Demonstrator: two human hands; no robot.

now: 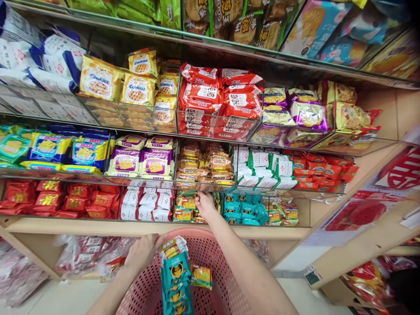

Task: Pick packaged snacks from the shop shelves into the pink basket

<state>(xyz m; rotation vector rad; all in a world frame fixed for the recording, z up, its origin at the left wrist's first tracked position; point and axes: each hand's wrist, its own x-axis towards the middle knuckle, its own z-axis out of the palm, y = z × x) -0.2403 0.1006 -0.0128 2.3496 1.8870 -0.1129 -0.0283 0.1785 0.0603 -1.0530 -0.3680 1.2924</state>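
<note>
My left hand (144, 251) is closed over the rim of a pink perforated plastic basket (226, 267). Inside the basket, a stack of teal snack packets (177, 280) stands with a yellow packet (173, 247) at its top end. A yellow-and-green packet (201, 276) lies beside the stack. My right hand (206, 205) reaches over the basket into the bottom shelf, its fingers curled against the yellow-and-green snack packets (185, 203) there. Whatever those fingers pinch is too small to make out. Teal packets (244, 208) fill the compartment just right of that hand.
Clear dividers and front strips edge the shelves. White-and-red packets (146, 203) and red packets (82, 199) sit to the left. Brown packets (221, 164) are on the shelf above my right hand. Below the wooden ledge (98, 226) lie plastic bags of goods (88, 253).
</note>
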